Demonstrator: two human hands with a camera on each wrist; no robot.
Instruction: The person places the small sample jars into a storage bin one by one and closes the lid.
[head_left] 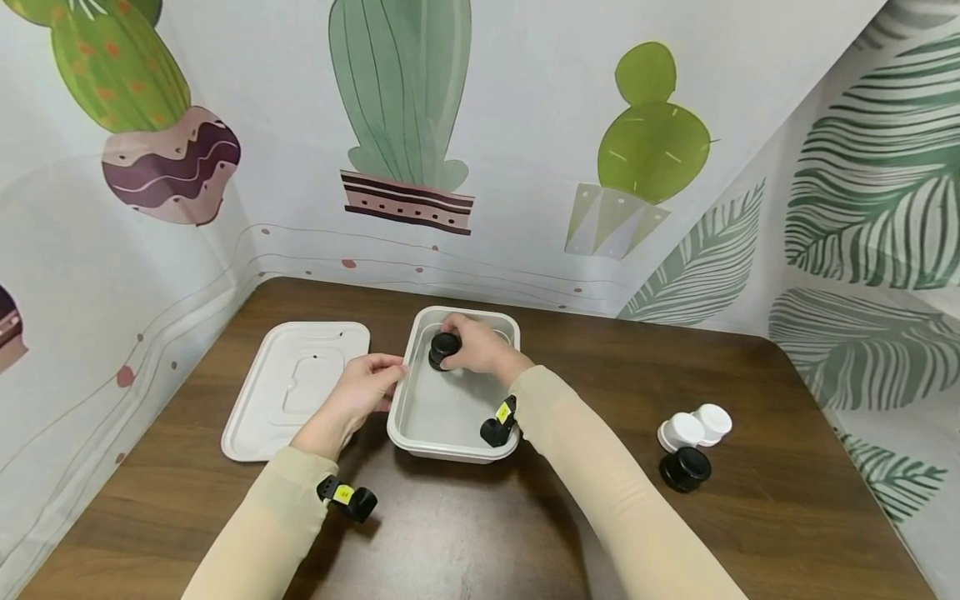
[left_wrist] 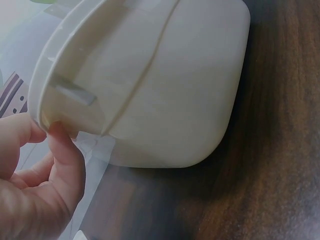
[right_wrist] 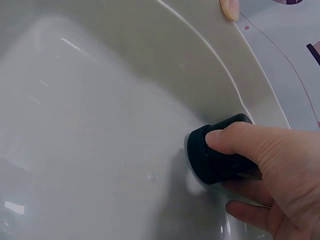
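A deep white plastic box [head_left: 442,448], open at the top, stands mid-table. My left hand [head_left: 363,390] pinches its left rim between thumb and finger, as the left wrist view shows on the box wall [left_wrist: 175,100]. Inside, near the far left corner, my right hand [head_left: 483,346] grips a small black round jar [head_left: 444,346]. In the right wrist view the thumb lies along the side of the jar [right_wrist: 220,155], whose wide end is close over the box floor; the fingers behind it are partly hidden.
A flat white lid [head_left: 258,408] lies left of the box, partly behind the left hand. To the right, a group holds white round jars [head_left: 684,431] and another black jar [head_left: 686,469]. A patterned cloth [head_left: 525,150] hangs behind the wooden table [head_left: 600,375].
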